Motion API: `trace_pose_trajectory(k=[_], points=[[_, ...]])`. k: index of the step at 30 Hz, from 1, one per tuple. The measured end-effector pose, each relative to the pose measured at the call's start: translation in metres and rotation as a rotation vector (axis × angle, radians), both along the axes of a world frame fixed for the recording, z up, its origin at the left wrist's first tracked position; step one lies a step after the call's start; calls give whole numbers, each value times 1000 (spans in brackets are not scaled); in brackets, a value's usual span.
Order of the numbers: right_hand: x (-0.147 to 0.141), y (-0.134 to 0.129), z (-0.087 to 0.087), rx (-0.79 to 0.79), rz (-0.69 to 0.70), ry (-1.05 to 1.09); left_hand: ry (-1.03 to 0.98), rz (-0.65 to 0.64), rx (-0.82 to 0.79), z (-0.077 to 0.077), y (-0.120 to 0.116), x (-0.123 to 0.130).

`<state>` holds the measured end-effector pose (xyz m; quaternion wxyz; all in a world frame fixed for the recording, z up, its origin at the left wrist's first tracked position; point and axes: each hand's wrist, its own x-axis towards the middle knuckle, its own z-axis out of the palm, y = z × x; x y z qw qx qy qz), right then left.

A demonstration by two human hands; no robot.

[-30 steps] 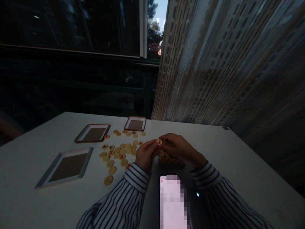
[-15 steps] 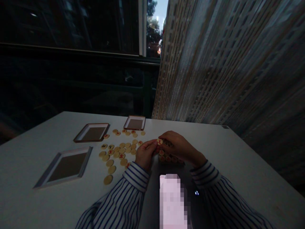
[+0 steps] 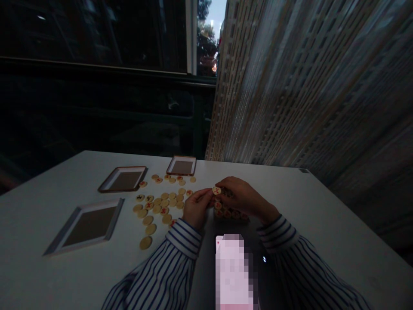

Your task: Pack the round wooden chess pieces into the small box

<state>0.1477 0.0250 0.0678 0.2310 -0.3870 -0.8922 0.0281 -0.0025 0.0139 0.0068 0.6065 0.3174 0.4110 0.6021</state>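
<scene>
A round wooden xiangqi piece (image 3: 216, 190) with a red character faces me, between the fingertips of both hands. My left hand (image 3: 197, 206) is closed, thumb and forefinger pinching the piece's left edge. From the right, my right hand (image 3: 243, 196) curls over with its fingers at the piece's upper right side. Under and in front of the right hand stands a stack of red-marked xiangqi pieces (image 3: 227, 212) in rows; the hand hides part of it. To the left, several loose xiangqi pieces (image 3: 157, 209) lie scattered, some blank side up, others showing red or dark characters.
Three shallow trays or lids stand left and back on the white table (image 3: 290, 193): a pale one (image 3: 118, 219), a brown-rimmed one (image 3: 105, 189) and a smaller one (image 3: 181, 174). A lit phone (image 3: 232, 271) lies before me on something dark. A curtain (image 3: 274, 86) hangs behind.
Both hands stay almost in place around the piece, which has tilted slightly. The whole view has shifted a little; the loose pieces and trays lie as before.
</scene>
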Motion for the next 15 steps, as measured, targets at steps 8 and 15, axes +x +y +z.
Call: trace_pose_trajectory(k=[8,15], points=[[14,4,4,-10,-73,25,295,99,69,-4,1,-1],[26,8,4,-32,-104,-5,547,99,151,-6,-2,2]])
